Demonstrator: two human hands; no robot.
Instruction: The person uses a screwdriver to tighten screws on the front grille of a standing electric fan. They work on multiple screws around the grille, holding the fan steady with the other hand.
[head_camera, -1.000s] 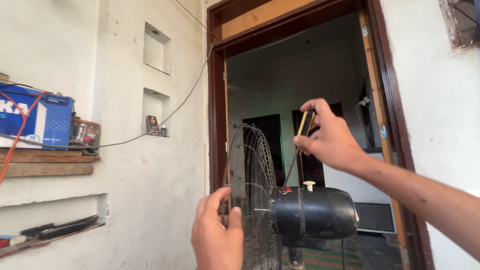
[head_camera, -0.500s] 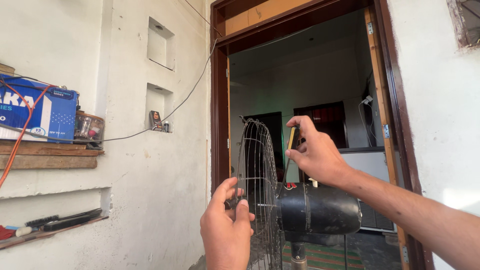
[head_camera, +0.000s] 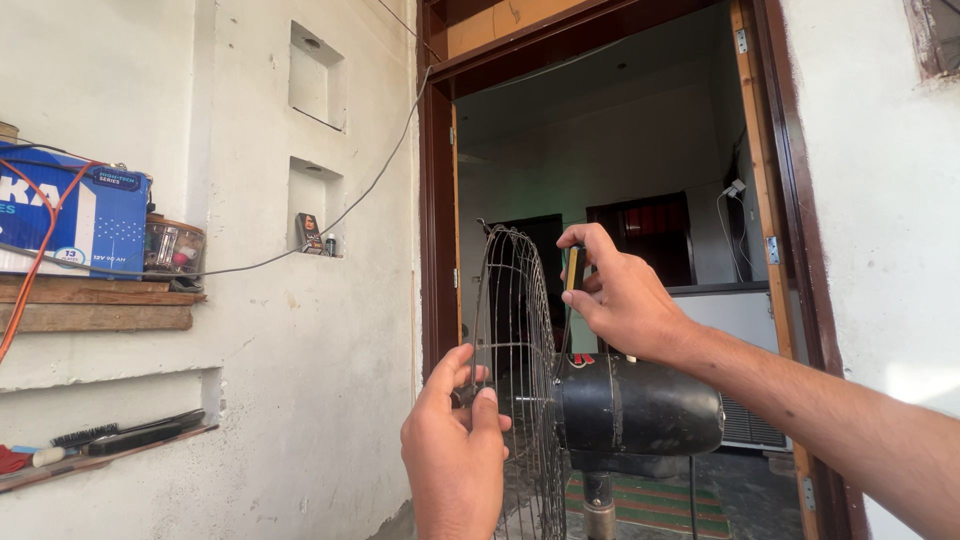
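Fan (head_camera: 630, 405) standing in the doorway (head_camera: 437, 200), black motor housing facing right, wire grille (head_camera: 515, 380) edge-on to the camera. Left hand (head_camera: 455, 455) gripping the grille's front rim, fingers curled around the wires, thumb up. Right hand (head_camera: 620, 295) pinching a yellow-handled screwdriver (head_camera: 573, 275), held upright just behind the grille, its tip pointing down towards the top of the motor. Blue box (head_camera: 70, 215) sitting on a wooden shelf (head_camera: 95, 305) at the left wall; brushes (head_camera: 120, 435) lying on a lower ledge.

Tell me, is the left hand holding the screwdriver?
No, the right hand holds the screwdriver; the left hand grips the fan grille.
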